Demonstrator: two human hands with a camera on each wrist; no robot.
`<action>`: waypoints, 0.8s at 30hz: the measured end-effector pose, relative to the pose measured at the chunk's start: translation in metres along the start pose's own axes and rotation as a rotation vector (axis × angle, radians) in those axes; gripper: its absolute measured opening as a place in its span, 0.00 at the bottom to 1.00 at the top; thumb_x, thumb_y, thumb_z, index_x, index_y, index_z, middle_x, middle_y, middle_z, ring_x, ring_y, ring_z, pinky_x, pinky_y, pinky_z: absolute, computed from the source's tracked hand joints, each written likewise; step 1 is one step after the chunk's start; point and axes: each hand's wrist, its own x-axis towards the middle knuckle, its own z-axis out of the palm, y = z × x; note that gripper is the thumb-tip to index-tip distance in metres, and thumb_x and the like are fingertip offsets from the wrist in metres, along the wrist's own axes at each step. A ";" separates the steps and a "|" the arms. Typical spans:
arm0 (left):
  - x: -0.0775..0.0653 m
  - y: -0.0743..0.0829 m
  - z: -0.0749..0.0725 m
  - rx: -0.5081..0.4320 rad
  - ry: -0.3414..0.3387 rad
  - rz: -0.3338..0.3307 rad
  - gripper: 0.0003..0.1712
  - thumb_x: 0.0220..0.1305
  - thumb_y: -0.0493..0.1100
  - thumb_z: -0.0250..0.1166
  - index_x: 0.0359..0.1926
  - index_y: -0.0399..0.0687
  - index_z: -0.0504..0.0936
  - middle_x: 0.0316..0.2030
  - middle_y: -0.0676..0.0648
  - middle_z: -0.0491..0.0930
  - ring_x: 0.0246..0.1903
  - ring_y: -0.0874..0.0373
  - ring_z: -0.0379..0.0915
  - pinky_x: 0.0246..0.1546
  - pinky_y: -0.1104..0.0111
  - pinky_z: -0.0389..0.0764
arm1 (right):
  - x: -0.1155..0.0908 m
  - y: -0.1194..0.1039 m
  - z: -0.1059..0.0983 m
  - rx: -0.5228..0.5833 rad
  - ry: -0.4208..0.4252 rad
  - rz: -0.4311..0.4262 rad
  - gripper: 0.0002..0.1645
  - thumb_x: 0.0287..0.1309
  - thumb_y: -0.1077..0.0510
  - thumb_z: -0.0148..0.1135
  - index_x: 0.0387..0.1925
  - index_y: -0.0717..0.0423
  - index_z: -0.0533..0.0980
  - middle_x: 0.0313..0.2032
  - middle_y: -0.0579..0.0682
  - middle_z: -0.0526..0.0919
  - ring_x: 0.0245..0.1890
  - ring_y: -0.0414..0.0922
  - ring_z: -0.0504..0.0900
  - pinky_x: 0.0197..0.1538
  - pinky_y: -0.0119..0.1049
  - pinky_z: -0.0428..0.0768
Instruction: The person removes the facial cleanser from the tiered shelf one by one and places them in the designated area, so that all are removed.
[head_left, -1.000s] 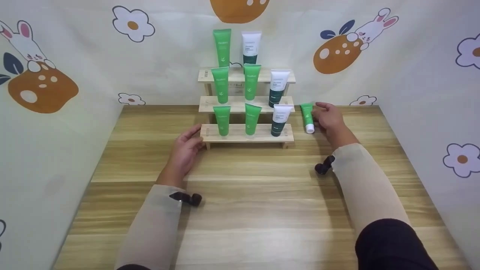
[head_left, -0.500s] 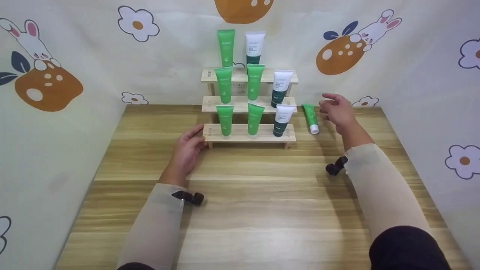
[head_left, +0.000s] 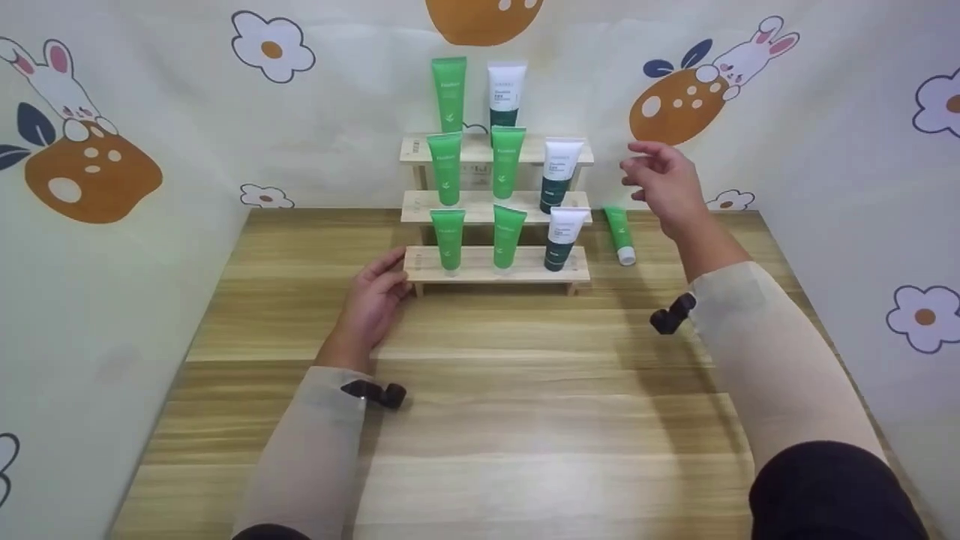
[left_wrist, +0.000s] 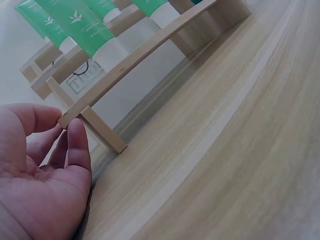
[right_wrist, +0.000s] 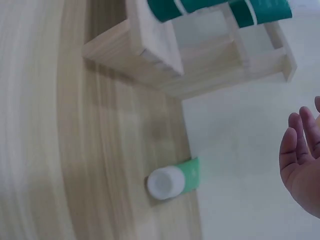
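A three-tier wooden display rack [head_left: 480, 275] stands at the back of the table with green squeeze tubes [head_left: 449, 238] and white-and-dark-green squeeze tubes [head_left: 566, 238] upright on its steps. My left hand [head_left: 371, 304] pinches the left end of its lowest board; the left wrist view shows thumb and index finger [left_wrist: 42, 118] at the board's corner. In the air right of the rack is my right hand [head_left: 667, 187], fingers loosely bent and holding nothing. Below that hand, a green tube with a white cap [head_left: 620, 235] lies on the table, cap toward me.
A wood-grain table [head_left: 480, 420] spreads in front of the rack. Behind and on both sides hangs a pale curtain [head_left: 352, 112] printed with rabbits, oranges and flowers. The top step holds two tubes, with bare board at its right end [head_left: 566, 154].
My right hand has left the lying green tube, moving right and then up into the air. The tube stays on the table. My left hand keeps its place at the rack.
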 end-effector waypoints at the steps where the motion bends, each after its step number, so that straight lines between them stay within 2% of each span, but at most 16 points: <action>1: 0.000 0.001 0.000 0.002 0.001 0.001 0.32 0.76 0.27 0.54 0.78 0.37 0.68 0.78 0.45 0.66 0.42 0.63 0.78 0.46 0.74 0.82 | 0.000 -0.005 0.002 0.017 -0.005 -0.009 0.29 0.73 0.48 0.68 0.71 0.46 0.75 0.52 0.45 0.84 0.51 0.44 0.84 0.51 0.35 0.84; 8: -0.001 0.002 0.000 0.007 0.003 -0.010 0.31 0.75 0.27 0.55 0.77 0.39 0.69 0.79 0.46 0.66 0.47 0.62 0.79 0.48 0.73 0.83 | -0.002 -0.041 0.014 0.160 -0.032 -0.038 0.28 0.72 0.52 0.69 0.69 0.49 0.76 0.54 0.48 0.84 0.51 0.46 0.85 0.53 0.35 0.85; 14: 0.000 0.000 0.000 0.031 -0.005 -0.012 0.31 0.75 0.29 0.55 0.77 0.41 0.70 0.80 0.47 0.67 0.50 0.60 0.79 0.51 0.72 0.83 | 0.005 -0.064 0.024 0.226 -0.052 -0.060 0.28 0.68 0.52 0.72 0.67 0.47 0.77 0.54 0.48 0.84 0.56 0.50 0.84 0.58 0.37 0.86; 20: 0.001 0.000 -0.002 0.013 -0.010 -0.005 0.32 0.75 0.28 0.55 0.77 0.40 0.69 0.80 0.46 0.65 0.50 0.61 0.79 0.51 0.72 0.83 | 0.009 -0.085 0.040 0.229 -0.082 -0.093 0.31 0.64 0.50 0.76 0.66 0.46 0.78 0.56 0.49 0.84 0.57 0.51 0.84 0.61 0.39 0.85; 24: 0.001 -0.001 -0.001 0.005 -0.010 -0.003 0.32 0.75 0.28 0.56 0.77 0.39 0.69 0.81 0.46 0.65 0.48 0.62 0.79 0.50 0.73 0.83 | 0.011 -0.100 0.052 0.193 -0.109 -0.119 0.31 0.65 0.50 0.76 0.67 0.46 0.78 0.57 0.49 0.83 0.59 0.51 0.84 0.67 0.43 0.82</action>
